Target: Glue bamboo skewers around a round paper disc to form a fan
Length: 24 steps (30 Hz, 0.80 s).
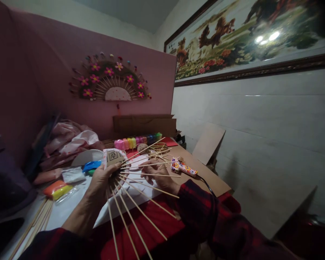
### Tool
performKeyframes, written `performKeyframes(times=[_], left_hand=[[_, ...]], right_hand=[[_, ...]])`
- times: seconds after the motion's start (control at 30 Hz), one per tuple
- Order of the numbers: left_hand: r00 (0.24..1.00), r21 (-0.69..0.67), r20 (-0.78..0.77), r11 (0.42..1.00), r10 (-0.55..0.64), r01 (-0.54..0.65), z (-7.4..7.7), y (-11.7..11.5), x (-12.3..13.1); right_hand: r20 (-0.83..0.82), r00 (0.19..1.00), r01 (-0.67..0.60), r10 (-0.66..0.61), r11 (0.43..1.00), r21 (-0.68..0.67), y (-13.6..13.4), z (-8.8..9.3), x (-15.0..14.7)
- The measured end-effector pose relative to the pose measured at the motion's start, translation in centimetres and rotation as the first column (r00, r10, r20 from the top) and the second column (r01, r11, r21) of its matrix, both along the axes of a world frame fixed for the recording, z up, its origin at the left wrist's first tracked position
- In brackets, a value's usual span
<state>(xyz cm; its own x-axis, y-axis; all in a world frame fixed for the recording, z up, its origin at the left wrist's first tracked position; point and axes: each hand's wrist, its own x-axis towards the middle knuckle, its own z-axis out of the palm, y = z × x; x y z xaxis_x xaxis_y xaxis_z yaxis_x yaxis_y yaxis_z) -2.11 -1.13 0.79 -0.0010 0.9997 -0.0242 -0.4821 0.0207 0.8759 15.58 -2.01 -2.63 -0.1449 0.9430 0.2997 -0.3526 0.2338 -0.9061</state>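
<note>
My left hand (101, 178) grips a cardboard half-disc (115, 156) with a dark printed mark, its thumb pressed on the face. From the half-disc several thin wooden sticks (170, 176) spread outward like fan ribs, to the right and down towards me. My right hand (157, 173) is among the upper sticks, with fingers bent and closed around one of them. Just beyond it on the table lies a flower-patterned glue gun (184, 168) with a black cord.
Loose sticks (161, 153) and a twine ball (142, 148) lie behind my hands. Colourful clay packs (138, 142) line the back; orange and yellow packets (58, 189) lie left. More sticks (34, 229) rest at the near left. A finished flowered fan (117, 94) hangs on the pink wall.
</note>
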Motion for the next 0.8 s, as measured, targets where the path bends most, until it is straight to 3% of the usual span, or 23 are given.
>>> performKeyframes(times=[0.27, 0.53, 0.63, 0.8], left_hand=[[1.000, 0.024, -0.002, 0.999, -0.030, 0.030, 0.0, 0.1, 0.0], [0.988, 0.013, 0.048, 0.989, 0.143, -0.144, 1.2, -0.4, 0.2], [0.979, 0.004, 0.074, 0.981, 0.192, -0.193, 1.3, -0.4, 0.1], [0.972, -0.006, 0.115, 0.978, 0.206, -0.207, 1.0, 0.1, -0.6]], right_hand=[[0.008, 1.000, 0.020, -0.019, 0.998, -0.064, 0.4, 0.1, -0.2], [-0.314, 0.943, -0.020, -0.110, 0.924, -0.383, 1.9, 2.3, -0.2], [-0.319, 0.944, -0.044, -0.084, 0.926, -0.375, 3.2, 2.1, -0.6], [-0.222, 0.975, -0.037, -0.020, 0.967, -0.253, 4.7, 0.3, -0.7]])
